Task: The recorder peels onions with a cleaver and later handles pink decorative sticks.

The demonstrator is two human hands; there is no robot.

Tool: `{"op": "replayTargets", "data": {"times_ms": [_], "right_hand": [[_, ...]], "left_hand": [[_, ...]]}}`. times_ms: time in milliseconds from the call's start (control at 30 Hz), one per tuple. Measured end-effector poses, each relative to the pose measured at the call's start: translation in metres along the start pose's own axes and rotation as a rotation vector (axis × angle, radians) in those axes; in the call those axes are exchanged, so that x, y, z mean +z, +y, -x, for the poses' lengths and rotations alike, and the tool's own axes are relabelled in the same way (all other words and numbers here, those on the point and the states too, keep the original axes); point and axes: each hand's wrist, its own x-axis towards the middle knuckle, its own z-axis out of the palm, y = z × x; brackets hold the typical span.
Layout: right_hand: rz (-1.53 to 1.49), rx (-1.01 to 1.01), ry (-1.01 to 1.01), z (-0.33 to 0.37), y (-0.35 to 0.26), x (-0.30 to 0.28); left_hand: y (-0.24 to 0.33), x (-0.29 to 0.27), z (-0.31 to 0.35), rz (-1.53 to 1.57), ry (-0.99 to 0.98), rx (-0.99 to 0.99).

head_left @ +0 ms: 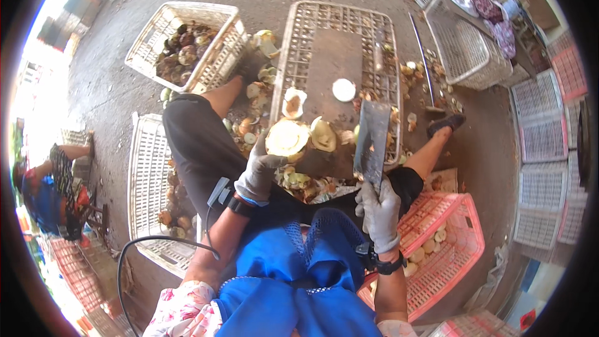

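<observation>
While the left hand [258, 173] grips a cut vegetable [287, 138], the right hand [379, 209] clasps a cleaver [373, 137] right of it, blade pointing far.

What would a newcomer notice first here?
Probably the broad, dark metal cleaver in the grey-gloved right hand, right of centre, and the pale, round cut piece of produce in the grey-gloved left hand, near the middle. Next might come the bright pink plastic crate at lower right, holding pale, rounded pieces.
</observation>
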Motion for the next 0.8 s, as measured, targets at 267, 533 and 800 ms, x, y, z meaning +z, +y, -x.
{"op": "replayTargets", "data": {"times_ms": [267,533,800], "right_hand": [[0.078,-0.019,-0.096,-0.003,0.001,0.02],[0.039,-0.063,-0.091,-0.056,0.017,0.046],[0.037,0.04,0.031,-0.115,0.046,0.053]], "left_hand": [[0.035,-0.07,-0.109,-0.284,0.248,0.13],[0.142,-0.092,-0.015,-0.294,0.306,0.447],[0.123,-0.302,0.19,-0.233,1.147,0.379]]}}
